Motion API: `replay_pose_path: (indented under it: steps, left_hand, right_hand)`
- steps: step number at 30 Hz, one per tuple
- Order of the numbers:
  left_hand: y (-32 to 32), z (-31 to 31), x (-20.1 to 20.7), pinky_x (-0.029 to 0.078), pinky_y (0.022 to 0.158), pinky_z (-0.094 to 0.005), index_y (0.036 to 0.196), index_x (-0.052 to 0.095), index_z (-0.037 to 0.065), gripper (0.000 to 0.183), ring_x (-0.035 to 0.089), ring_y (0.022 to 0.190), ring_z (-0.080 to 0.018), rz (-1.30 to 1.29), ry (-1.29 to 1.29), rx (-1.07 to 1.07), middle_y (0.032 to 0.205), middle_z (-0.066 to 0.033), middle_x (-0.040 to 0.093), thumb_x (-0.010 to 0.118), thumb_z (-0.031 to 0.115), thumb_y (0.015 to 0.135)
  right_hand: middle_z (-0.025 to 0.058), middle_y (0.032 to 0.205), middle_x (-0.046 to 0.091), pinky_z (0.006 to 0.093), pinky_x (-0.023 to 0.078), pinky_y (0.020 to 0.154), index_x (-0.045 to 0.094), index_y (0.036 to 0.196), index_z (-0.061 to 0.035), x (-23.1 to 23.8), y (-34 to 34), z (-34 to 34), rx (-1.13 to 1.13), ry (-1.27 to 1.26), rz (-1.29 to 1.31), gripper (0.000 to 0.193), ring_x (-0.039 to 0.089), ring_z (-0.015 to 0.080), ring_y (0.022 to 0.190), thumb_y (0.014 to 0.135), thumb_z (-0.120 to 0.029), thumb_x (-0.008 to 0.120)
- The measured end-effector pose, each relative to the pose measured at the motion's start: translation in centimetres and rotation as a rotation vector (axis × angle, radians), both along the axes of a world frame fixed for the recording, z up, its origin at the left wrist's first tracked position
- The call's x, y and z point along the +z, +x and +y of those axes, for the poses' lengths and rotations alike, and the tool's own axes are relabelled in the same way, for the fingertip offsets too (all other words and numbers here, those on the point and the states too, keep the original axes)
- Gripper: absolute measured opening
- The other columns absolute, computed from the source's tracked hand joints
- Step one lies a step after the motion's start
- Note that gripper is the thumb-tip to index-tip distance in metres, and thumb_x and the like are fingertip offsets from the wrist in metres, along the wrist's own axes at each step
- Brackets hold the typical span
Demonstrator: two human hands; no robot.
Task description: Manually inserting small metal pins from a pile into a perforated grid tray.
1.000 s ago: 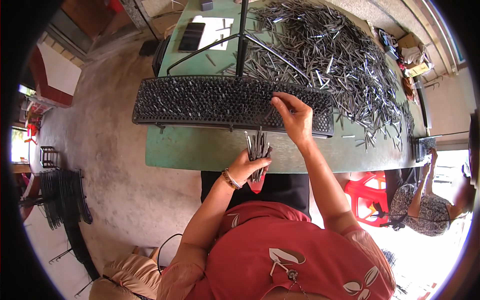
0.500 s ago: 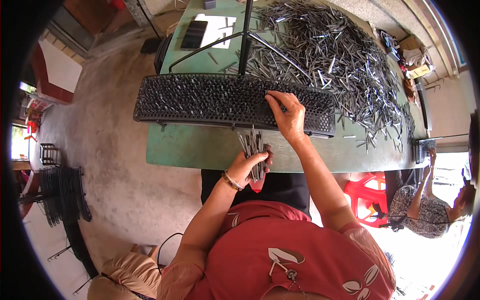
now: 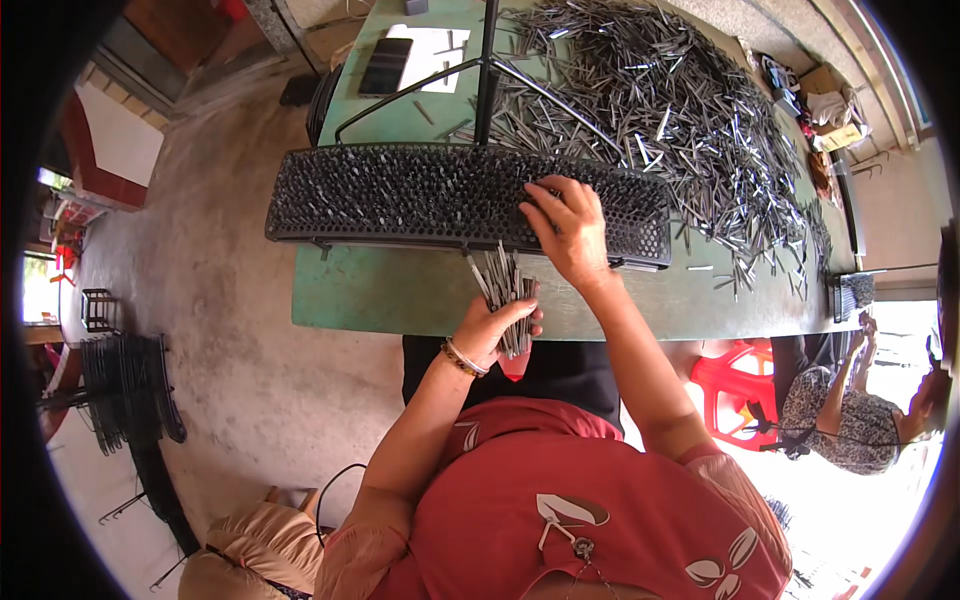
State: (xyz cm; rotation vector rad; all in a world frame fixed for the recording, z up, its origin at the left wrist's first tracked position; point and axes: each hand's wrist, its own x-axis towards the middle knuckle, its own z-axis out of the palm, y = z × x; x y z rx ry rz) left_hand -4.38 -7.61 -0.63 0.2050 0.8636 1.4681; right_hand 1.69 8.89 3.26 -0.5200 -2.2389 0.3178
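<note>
My left hand is wrapped round a bundle of thin dark metal-like strips, whose ends fan upward below the near edge of a long black perforated rack. The rack's many small holes are filled with upright dark pieces across the left and middle, while bare holes show towards its right end. Over the right-middle of the rack, my right hand has thumb and fingers drawn together at the holes. Whatever sits between those fingertips is too small to make out. A red pointed piece shows beneath my left hand.
A large heap of loose dark strips covers the far right of the green table. A black metal stand rises behind the rack. A phone lies on white paper. To the right, another person works near a red stool.
My right hand has shifted slightly left over the rack, its fingers still close to the holes. The left hand keeps its bundle in nearly the same place.
</note>
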Motion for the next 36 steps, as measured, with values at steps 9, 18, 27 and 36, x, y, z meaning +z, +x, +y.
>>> replay_pose_path:
  steps: [9,18,27,36]
  left_hand:
    - [-0.2,0.9,0.7,0.055,0.064,-0.0316,0.106,0.056,0.002,0.022,0.063,0.078,-0.0161,0.040,0.047,0.094,0.089,-0.0058,0.061,0.061,0.008,0.085]
    - [0.2,0.9,0.5,0.057,0.068,-0.0375,0.103,0.056,0.001,0.021,0.065,0.088,-0.0242,-0.036,-0.045,0.151,0.091,-0.0080,0.062,0.061,0.009,0.085]
    - [0.2,0.7,0.3,0.056,0.063,-0.0332,0.098,0.058,0.002,0.016,0.063,0.077,-0.0185,-0.022,-0.057,0.133,0.086,-0.0077,0.063,0.062,0.008,0.084]
    - [0.3,0.7,-0.2,0.055,0.064,-0.0314,0.100,0.058,0.002,0.017,0.062,0.076,-0.0169,-0.017,-0.043,0.099,0.084,-0.0066,0.062,0.061,0.008,0.084]
  right_hand:
    - [0.0100,0.079,0.064,0.0290,0.048,0.059,0.070,0.086,-0.0002,0.8,4.1,-2.4,0.269,-0.973,-0.221,0.019,0.061,0.0161,0.068,0.079,-0.017,0.071]
    - [0.0090,0.080,0.068,0.0236,0.050,0.064,0.067,0.093,0.0035,0.9,4.1,-1.2,0.140,-1.138,-0.028,0.018,0.063,0.0102,0.073,0.084,-0.012,0.066]
    - [0.0055,0.081,0.068,0.0217,0.048,0.068,0.067,0.096,0.0019,0.9,1.2,1.1,-0.146,-0.733,0.103,0.017,0.061,0.0071,0.074,0.085,-0.011,0.066]
    - [0.0122,0.086,0.068,0.0307,0.051,0.067,0.067,0.094,-0.0016,0.3,1.4,1.2,-0.031,-0.373,0.068,0.015,0.065,0.0235,0.074,0.081,-0.009,0.068]
